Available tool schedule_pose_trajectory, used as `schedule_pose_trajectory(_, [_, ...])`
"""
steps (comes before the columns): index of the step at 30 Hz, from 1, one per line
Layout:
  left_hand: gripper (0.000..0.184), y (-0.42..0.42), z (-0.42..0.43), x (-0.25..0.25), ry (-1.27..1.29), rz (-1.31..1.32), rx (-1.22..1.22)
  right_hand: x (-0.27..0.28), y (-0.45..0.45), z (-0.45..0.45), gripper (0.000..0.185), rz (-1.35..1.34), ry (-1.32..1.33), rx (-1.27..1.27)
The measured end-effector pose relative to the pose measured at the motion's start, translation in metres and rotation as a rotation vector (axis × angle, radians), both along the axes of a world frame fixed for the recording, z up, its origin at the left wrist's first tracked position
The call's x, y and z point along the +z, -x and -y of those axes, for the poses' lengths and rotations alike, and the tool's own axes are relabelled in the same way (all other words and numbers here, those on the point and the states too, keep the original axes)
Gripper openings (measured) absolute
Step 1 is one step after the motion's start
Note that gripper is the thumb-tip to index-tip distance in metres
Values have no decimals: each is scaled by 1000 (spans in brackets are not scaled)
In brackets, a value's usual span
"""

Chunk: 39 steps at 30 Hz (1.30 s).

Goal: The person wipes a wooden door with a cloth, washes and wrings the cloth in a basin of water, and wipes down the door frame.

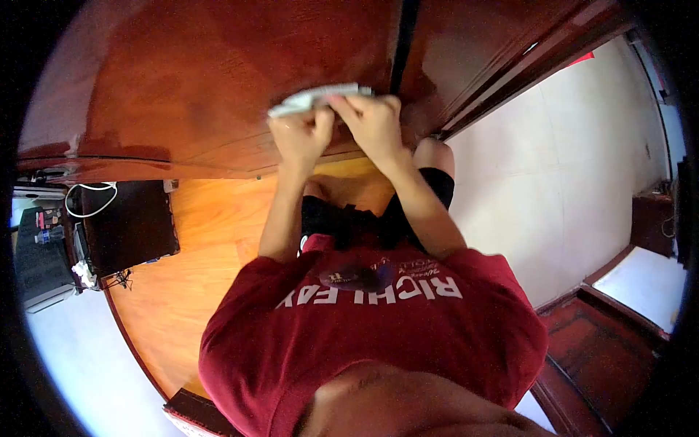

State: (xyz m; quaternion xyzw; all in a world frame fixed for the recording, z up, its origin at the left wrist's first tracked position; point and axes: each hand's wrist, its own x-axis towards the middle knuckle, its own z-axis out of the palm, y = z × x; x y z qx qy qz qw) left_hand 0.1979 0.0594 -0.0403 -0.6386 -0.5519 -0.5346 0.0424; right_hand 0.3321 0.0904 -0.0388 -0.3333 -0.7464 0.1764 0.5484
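Red shirt nearest, both forearms reaching forward. Left hand and right hand, side by side, are both clamped on one white piece (blurred; cloth or paper, cannot tell). The piece is at the face of the brown panel; contact is unclear. Farther left, a white cable loops at a black box; pale tiles show right.
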Motion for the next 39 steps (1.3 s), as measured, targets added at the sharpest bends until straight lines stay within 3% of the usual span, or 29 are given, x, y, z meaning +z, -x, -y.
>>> schedule_pose_trajectory(1, [29,1,-4,-44,31,51,-13,-35,-4,0,14,0,37,7])
schedule_pose_trajectory(3, [31,-13,-1,-77,98,5,13,-77,-9,2,13,-7,78,12])
schedule_pose_trajectory(5, [32,-18,1,-88,106,-28,13,-93,-15,6,12,-56,305,53])
schedule_pose_trajectory(7, [24,-24,-3,-76,163,13,28,-81,-16,2,11,-78,188,16])
schedule_pose_trajectory(12, [37,-49,-21,29,-36,0,33,13,-33,-16,10,-118,-179,-143])
schedule_pose_trajectory(16, [38,-81,-27,115,-58,-31,77,86,-52,-24,11,-193,-199,-175])
schedule_pose_trajectory(19, [37,-81,-26,86,-74,-110,56,61,-59,-22,9,-142,-193,-207])
schedule_pose_trajectory(22, [34,-84,-27,19,-14,-241,18,-16,-74,-20,7,-37,-52,-215])
schedule_pose_trajectory(26, [34,-100,-27,-69,137,-176,-11,-104,-86,-13,13,-206,229,-174])
schedule_pose_trajectory(29, [35,-106,-28,-64,129,-156,-15,-96,-88,-15,12,-204,208,-164])
schedule_pose_trajectory(33, [38,-119,-44,2,-57,-148,3,-24,-97,-23,11,-34,7,-344])
schedule_pose_trajectory(34, [38,-123,-44,25,-69,-150,2,-3,-100,-24,12,-77,71,-328])
schedule_pose_trajectory(36, [38,-133,-46,60,-127,-158,36,34,-105,-32,11,-158,-75,-334])
schedule_pose_trajectory(39, [38,-137,-42,74,-13,-76,13,46,-110,-33,11,-177,-42,-319])
